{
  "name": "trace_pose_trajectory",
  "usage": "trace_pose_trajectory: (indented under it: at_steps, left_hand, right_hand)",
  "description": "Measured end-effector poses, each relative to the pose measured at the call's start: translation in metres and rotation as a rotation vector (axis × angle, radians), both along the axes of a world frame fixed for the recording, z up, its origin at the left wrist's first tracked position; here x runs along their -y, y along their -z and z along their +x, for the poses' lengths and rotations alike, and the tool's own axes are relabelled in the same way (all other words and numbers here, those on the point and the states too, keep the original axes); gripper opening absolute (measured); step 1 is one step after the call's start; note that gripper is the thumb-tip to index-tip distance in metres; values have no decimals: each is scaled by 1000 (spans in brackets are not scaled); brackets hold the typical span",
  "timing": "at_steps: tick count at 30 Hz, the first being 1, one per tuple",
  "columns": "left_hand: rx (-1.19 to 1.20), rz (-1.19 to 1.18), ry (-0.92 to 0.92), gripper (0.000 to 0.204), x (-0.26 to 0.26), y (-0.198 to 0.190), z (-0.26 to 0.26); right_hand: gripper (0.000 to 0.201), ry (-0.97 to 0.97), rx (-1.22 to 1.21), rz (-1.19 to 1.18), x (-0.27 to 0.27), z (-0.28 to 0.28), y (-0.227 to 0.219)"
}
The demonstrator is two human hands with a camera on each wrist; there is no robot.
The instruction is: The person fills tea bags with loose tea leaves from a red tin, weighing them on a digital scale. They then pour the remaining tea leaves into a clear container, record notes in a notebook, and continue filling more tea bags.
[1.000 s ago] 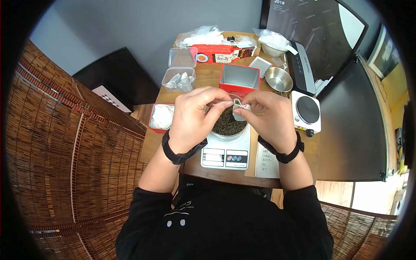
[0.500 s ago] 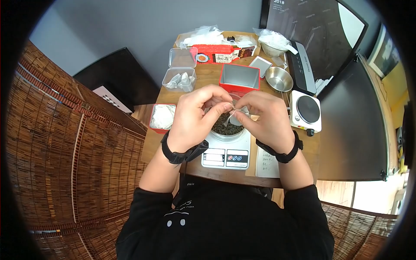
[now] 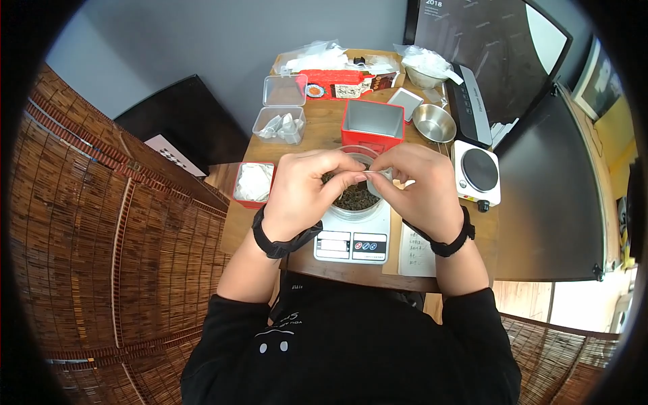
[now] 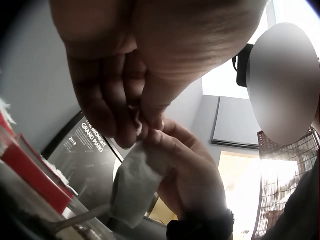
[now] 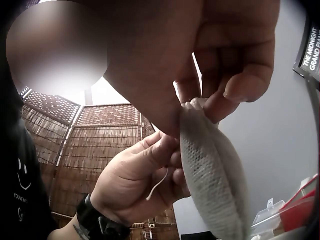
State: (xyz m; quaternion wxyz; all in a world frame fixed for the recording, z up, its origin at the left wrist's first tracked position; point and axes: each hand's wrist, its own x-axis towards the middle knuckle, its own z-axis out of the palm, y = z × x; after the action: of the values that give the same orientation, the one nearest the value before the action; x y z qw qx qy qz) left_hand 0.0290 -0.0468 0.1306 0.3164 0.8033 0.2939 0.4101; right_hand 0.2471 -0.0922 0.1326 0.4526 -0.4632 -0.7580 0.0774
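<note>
A small white mesh tea bag [image 5: 215,175] hangs below my right hand [image 3: 424,189], whose thumb and fingers pinch its gathered top. My left hand [image 3: 300,192] meets the right fingertips and pinches the bag's drawstring; a loose string end [image 5: 157,185] dangles from the left fingers in the right wrist view. Both hands are over a clear round jar [image 3: 356,214] of dark dried tea leaves [image 3: 354,197]. Under the jar is a white kitchen scale [image 3: 351,258]. A thin grey handle [image 4: 85,217] slants up from the leaves in the left wrist view.
Behind the jar stands an open red tin [image 3: 373,138]. At left are a red box of white bags [image 3: 254,182] and a clear lidded box [image 3: 280,126] of filled bags. A steel pan [image 3: 434,123], a hot plate [image 3: 479,170] and a handwritten sheet [image 3: 416,256] are at right.
The bag's mouth, wide between both hands a second ago, is now gathered closed. The fingertips have come together around its top and string; both forearms have barely moved.
</note>
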Motion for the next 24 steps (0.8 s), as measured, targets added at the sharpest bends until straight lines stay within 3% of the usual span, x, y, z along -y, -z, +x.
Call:
trace_pose_trajectory:
  at_steps: [4,8,12,14,16,17,18,20,24]
  left_hand:
    - [-18,162,-50,6,0,-3,-3]
    - [-9,153,-58,5,-1,-1,-6]
    - [-37,136,38,6,-3,2,-4]
    - [-10,161,103,6,-6,10,-3]
    - [301,-155,200,8,-8,19,-4]
    - [426,-312,350,13,-9,23,-1]
    - [427,-312,348,13,-8,25,-1]
    - [636,-682,697,18,-6,31,-1]
    - [629,-592,704,21,-9,35,4]
  right_hand:
    - [13,-41,3,14,0,4,-2]
    - [12,-19,3,-66,4,10,-9]
    - [11,-19,-24,-79,4,4,-8]
    - [12,-111,-11,-56,3,4,-5]
    - [11,-146,-33,-86,2,8,-5]
    - [11,-185,-56,-117,1,9,-5]
    - [11,-186,-55,-117,2,8,-6]
    - [9,-179,-89,-220,4,7,-10]
    - [8,-263,-98,-117,1,4,-7]
